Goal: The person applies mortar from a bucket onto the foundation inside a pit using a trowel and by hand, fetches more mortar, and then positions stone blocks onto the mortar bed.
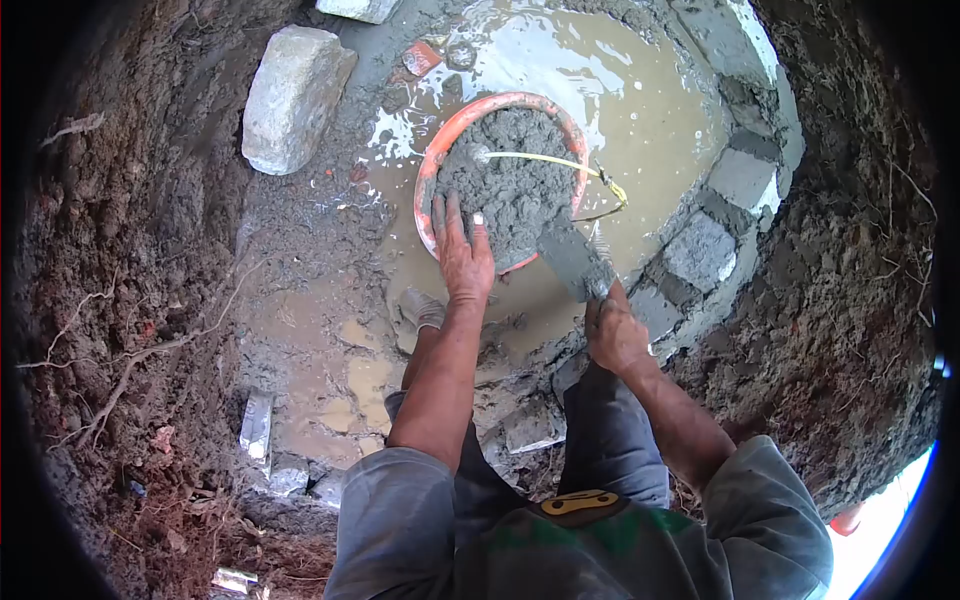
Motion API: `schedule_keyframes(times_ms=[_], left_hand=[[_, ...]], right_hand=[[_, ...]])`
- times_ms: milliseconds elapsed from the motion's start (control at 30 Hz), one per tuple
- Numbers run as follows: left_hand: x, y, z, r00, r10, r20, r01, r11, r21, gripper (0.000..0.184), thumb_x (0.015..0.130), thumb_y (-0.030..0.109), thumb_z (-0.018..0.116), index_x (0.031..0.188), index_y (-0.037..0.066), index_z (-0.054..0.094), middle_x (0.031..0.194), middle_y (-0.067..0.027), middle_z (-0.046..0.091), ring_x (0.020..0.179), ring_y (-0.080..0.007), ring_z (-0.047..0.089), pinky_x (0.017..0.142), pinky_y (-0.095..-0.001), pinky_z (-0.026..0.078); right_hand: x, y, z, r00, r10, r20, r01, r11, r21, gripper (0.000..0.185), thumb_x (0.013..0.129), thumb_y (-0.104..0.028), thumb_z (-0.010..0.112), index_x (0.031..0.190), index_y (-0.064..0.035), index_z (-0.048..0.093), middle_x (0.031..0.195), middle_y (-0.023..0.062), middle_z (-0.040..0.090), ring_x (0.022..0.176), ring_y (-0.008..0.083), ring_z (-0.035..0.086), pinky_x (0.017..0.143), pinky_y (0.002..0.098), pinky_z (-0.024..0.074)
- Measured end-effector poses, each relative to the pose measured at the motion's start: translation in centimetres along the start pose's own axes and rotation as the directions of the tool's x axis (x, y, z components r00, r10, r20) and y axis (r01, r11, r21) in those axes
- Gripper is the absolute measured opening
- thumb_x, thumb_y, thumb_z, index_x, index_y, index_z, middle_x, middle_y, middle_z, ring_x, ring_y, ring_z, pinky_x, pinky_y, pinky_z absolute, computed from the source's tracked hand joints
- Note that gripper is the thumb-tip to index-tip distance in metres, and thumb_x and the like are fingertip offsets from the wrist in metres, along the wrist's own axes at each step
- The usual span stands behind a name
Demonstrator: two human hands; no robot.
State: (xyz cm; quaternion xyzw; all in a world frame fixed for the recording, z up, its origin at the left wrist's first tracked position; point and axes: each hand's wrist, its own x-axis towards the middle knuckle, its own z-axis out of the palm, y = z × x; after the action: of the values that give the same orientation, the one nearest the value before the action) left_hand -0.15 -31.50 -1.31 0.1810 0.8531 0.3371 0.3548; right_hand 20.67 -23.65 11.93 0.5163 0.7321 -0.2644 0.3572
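Observation:
An orange-rimmed tub (pixel 437 150) full of wet grey mortar (pixel 515 180) stands in muddy water, with a yellow rope handle (pixel 540 158) lying across its top. My left hand (pixel 465 255) rests with fingers stretched out on the mortar at the tub's near left edge. In my right hand (pixel 618 335) is a trowel (pixel 577 258), its mortar-smeared blade at the tub's near right rim. My right fingers are wrapped round the handle, which is mostly hidden.
A curved course of mortared blocks (pixel 700 250) runs along the right side. One big pale stone (pixel 292 100) lies at upper left, near a small red brick piece (pixel 421 58). Earth walls with roots (pixel 150 350) surround the pit. Brown water (pixel 660 110) covers much of its floor.

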Motion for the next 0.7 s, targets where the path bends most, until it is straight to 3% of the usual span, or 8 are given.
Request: schedule_keyframes(times_ms=[67,167,267,400,500,533,633,700], left_hand=[[-0.5,0.1,0.0,1.0,0.006,0.023,-0.007,1.0,0.018,0.056,0.094,0.032,0.047,0.142,0.007,0.032,0.15,-0.0197,0.021,0.139,-0.0361,0.018,0.112,-0.0458,0.018],[-0.5,-0.4,-0.3,0.999,0.034,0.038,-0.038,0.995,0.095,0.054,0.095,0.031,0.045,0.142,0.007,0.032,0.149,-0.0206,0.021,0.139,-0.0359,0.019,0.111,-0.0433,0.02],[0.1,0.3,-0.2,0.997,0.053,0.062,-0.056,0.998,0.041,0.056,0.095,0.031,0.046,0.142,0.007,0.031,0.149,-0.0207,0.021,0.139,-0.0367,0.02,0.112,-0.0449,0.02],[0.1,0.2,-0.1,0.999,-0.002,0.035,0.002,1.0,0.025,0.059,0.093,0.033,0.048,0.142,0.007,0.03,0.148,-0.0206,0.023,0.138,-0.0371,0.02,0.112,-0.0473,0.019],[-0.1,0.7,0.1,1.0,-0.002,0.0,0.002,0.994,0.106,0.059,0.094,0.037,0.045,0.142,0.008,0.031,0.148,-0.0204,0.024,0.138,-0.0364,0.021,0.112,-0.0471,0.018],[0.7,1.0,0.4,1.0,-0.015,-0.022,0.017,0.996,0.082,0.059,0.094,0.038,0.045,0.142,0.008,0.031,0.148,-0.0204,0.025,0.138,-0.0363,0.021,0.112,-0.0472,0.018],[0.6,1.4,0.4,0.997,-0.059,-0.054,0.06,0.998,0.021,0.059,0.094,0.043,0.042,0.142,0.01,0.032,0.146,-0.0193,0.029,0.137,-0.036,0.023,0.112,-0.0478,0.017],[1.1,1.5,0.9,0.994,-0.079,-0.077,0.081,0.996,0.023,0.058,0.095,0.043,0.041,0.142,0.011,0.033,0.145,-0.0186,0.031,0.136,-0.0357,0.024,0.111,-0.048,0.017]], right_hand=[[1.2,-1.7,0.0,0.972,0.163,0.168,-0.15,0.985,-0.083,0.036,0.082,-0.027,0.057,0.103,0.002,0.058,0.091,0.0283,0.064,0.09,0.0439,0.062,0.083,0.0494,0.049],[0.9,-4.8,-1.0,0.952,0.164,0.257,-0.138,0.983,-0.118,0.034,0.081,-0.021,0.058,0.103,0.0041,0.061,0.097,0.0221,0.066,0.092,0.0384,0.064,0.086,0.0439,0.0501],[3.3,-6.0,-0.7,0.935,0.123,0.334,-0.142,0.989,0.032,0.033,0.081,-0.023,0.058,0.101,0.0033,0.063,0.098,0.0247,0.065,0.095,0.0382,0.064,0.086,0.0428,0.0505],[8.5,-5.8,2.1,0.954,0.037,0.298,-0.074,0.991,0.113,0.036,0.08,-0.028,0.061,0.099,0.002,0.064,0.103,0.0258,0.063,0.099,0.0379,0.062,0.087,0.0423,0.0504],[11.4,-8.0,4.5,0.972,0.097,0.212,-0.131,0.979,0.154,0.037,0.078,-0.027,0.063,0.101,0.0024,0.063,0.103,0.0248,0.064,0.1,0.0367,0.062,0.087,0.0424,0.0504],[11.3,-8.4,5.2,0.996,0.021,0.088,-0.036,0.985,0.168,0.041,0.08,-0.028,0.061,0.097,0.0087,0.061,0.093,0.0281,0.064,0.092,0.0413,0.062,0.082,0.0461,0.0504],[10.4,-7.0,3.9,0.984,-0.064,0.168,0.021,0.969,0.247,0.038,0.08,-0.025,0.06,0.096,0.0084,0.059,0.089,0.0291,0.063,0.088,0.0429,0.062,0.079,0.0466,0.0511],[8.8,-6.6,2.6,0.989,-0.056,0.139,0.021,0.971,0.24,0.034,0.077,-0.021,0.062,0.098,0.0057,0.059,0.089,0.0274,0.064,0.088,0.0412,0.063,0.079,0.0465,0.0512]])
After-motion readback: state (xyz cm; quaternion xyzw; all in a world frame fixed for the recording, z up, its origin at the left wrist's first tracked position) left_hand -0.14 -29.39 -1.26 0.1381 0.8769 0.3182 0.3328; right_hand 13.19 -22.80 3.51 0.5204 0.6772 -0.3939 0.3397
